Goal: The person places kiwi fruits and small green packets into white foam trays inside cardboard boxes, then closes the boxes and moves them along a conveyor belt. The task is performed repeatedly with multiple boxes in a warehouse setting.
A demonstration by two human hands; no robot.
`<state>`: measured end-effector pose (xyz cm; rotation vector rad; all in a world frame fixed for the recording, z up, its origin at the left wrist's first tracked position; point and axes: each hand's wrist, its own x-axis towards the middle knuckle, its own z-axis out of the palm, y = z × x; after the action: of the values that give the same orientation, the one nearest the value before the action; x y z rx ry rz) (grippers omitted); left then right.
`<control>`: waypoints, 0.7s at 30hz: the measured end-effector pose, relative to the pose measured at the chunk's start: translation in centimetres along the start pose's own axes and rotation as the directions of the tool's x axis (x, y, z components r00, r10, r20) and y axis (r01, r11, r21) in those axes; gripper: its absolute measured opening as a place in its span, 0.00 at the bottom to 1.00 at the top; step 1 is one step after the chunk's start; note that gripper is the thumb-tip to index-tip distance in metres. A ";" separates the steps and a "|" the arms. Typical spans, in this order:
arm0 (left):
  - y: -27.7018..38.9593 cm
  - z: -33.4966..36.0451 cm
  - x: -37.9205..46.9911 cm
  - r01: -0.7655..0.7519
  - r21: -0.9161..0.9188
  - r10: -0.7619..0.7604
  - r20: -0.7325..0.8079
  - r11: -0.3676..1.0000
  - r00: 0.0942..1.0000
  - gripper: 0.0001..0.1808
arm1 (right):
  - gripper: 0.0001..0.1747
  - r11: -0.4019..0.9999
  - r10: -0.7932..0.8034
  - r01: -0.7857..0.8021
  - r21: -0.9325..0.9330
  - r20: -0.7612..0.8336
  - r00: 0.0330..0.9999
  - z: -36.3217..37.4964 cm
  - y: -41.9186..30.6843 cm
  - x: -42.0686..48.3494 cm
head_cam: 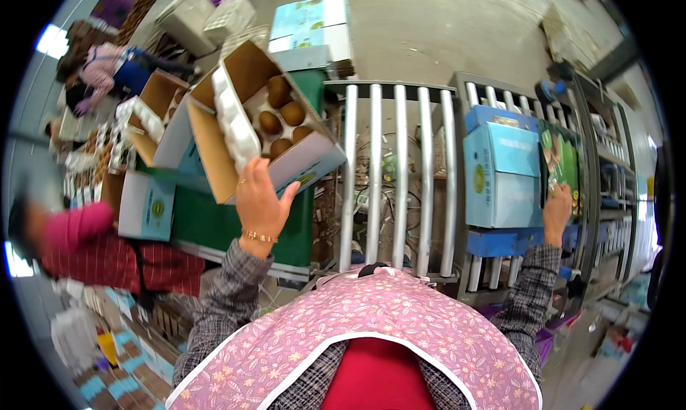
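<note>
My left hand [262, 203] grips the near corner of an open cardboard carton [321, 155], fingers over its rim and thumb outside the wall. Brown kiwifruit [292, 113] sit in a white moulded tray inside. A second white moulded sheet [236, 120] stands on edge along the carton's left side, by my fingertips. The carton is turned at an angle on a green conveyor belt [289, 238]. Over to the right, my right hand [557, 209] pinches a small clear plastic packet [551, 180] above green printed packaging [565, 158]. A closed light-blue carton [514, 179] lies beside it.
Metal rollers [399, 174] run between the belt and the blue-sided machine [501, 244]. Further open cartons [155, 115] stand along the belt. A co-worker in a red checked apron [118, 262] is at the left. Flattened blue-and-white cartons [311, 24] are stacked beyond the belt.
</note>
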<state>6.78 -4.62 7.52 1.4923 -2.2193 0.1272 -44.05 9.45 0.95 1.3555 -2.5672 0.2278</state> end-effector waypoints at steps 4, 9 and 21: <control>-1.9 1.2 1.5 0.035 0.155 -0.076 0.268 0.987 0.960 0.18 | 0.07 0.990 0.049 -0.047 0.131 -0.017 0.999 -0.2 0.6 0.6; -4.1 3.5 2.5 -0.083 -0.098 0.101 0.205 0.992 0.974 0.15 | 0.07 0.896 0.077 -0.123 0.428 0.123 0.989 0.0 2.6 2.5; -8.2 -7.9 -5.6 -0.261 -0.155 0.304 0.529 0.953 0.792 0.10 | 0.11 0.792 -0.016 0.041 0.609 -0.047 0.999 -7.7 -5.8 3.6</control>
<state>18.32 -0.61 10.72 1.2480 -2.8626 -0.3347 -40.23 5.25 9.45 1.5489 -2.5320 1.1566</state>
